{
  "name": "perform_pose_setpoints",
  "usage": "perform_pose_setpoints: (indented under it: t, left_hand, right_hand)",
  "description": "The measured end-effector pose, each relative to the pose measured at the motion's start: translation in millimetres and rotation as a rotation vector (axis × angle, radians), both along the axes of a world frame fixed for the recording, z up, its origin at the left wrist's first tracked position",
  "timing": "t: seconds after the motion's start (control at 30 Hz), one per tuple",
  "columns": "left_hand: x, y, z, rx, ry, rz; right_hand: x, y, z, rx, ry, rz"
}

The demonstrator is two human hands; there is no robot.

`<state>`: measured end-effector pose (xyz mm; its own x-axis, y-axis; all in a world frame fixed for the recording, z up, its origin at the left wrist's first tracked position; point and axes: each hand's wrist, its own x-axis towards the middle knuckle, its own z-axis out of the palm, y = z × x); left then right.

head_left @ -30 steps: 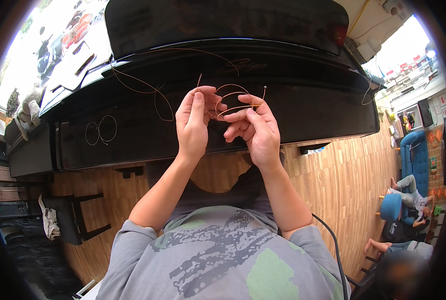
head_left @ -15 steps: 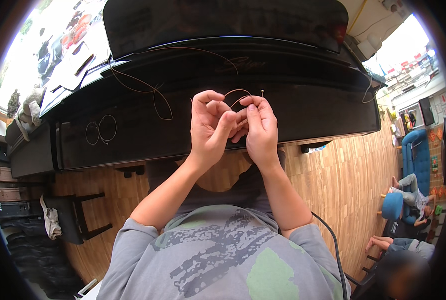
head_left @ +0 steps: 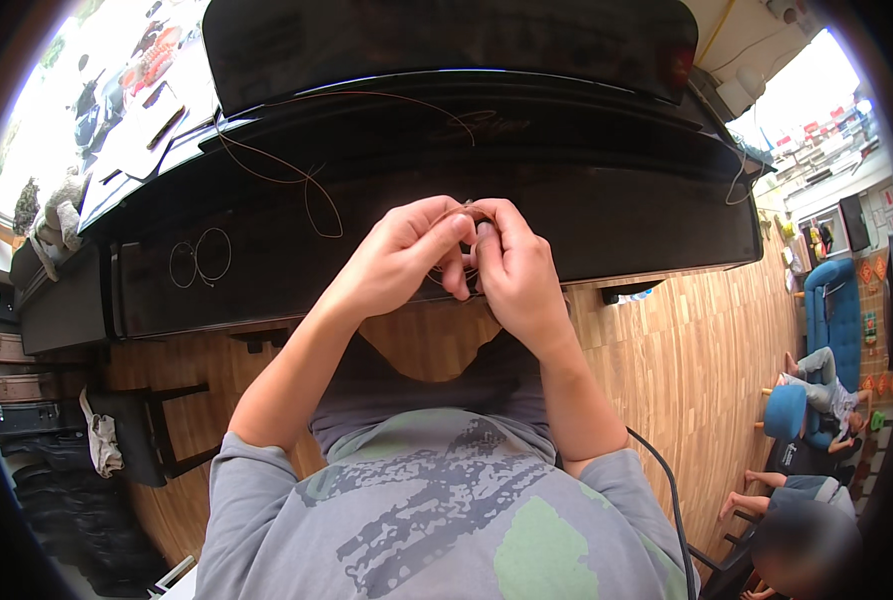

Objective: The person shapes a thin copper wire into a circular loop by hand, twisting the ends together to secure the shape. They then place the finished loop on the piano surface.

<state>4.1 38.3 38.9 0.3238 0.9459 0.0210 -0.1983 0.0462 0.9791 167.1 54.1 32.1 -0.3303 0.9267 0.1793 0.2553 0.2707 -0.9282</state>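
Observation:
Over the black piano's closed lid (head_left: 626,220), my two hands meet with fingertips almost touching. Between them is a thin copper-coloured instrument string (head_left: 474,210) bent into a small coil, partly hidden by the fingers. My left hand (head_left: 391,255) pinches it with thumb and forefinger; its lower fingers curl under. My right hand (head_left: 521,275) is closed on the coil's other side, thumb raised against the forefinger. A loose copper-coloured string (head_left: 276,180) trails across the lid beyond my left hand. Farther left lie two thin wire loops (head_left: 197,265) side by side.
Papers (head_left: 151,140) and a grey plush toy (head_left: 63,212) are at the left end of the piano. Another thin wire (head_left: 734,190) lies at its right end. A black stool (head_left: 141,440) stands left on the wooden floor. Two people sit at the right near a blue sofa (head_left: 834,320).
Both hands have come closer together, and the left has turned palm inward with its fingers closing on the string. The string's arc and its upright end no longer stand out above the fingers.

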Motion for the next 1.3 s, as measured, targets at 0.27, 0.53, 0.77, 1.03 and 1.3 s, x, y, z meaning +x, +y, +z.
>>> perform_pose_setpoints:
  t: [0.27,0.53,0.77,1.03,1.3]
  left_hand:
    - [17,0,-8,-0.113,-0.682,0.135]
    - [28,0,-9,-0.225,-0.734,0.293]
    - [43,-5,-10,-0.061,-0.609,0.363]
    - [37,-5,-14,-0.021,-0.41,0.332]
    - [34,-4,-14,-0.122,-0.455,0.244]
  right_hand:
    - [12,9,-4,-0.513,0.708,0.26]
    - [-11,-2,-14,-0.1,0.7,0.097]
    - [-19,-3,-16,0.024,0.614,-0.065]
    - [-5,2,-2,-0.138,0.566,0.06]
    - [8,20,1,-0.431,0.983,-0.057]
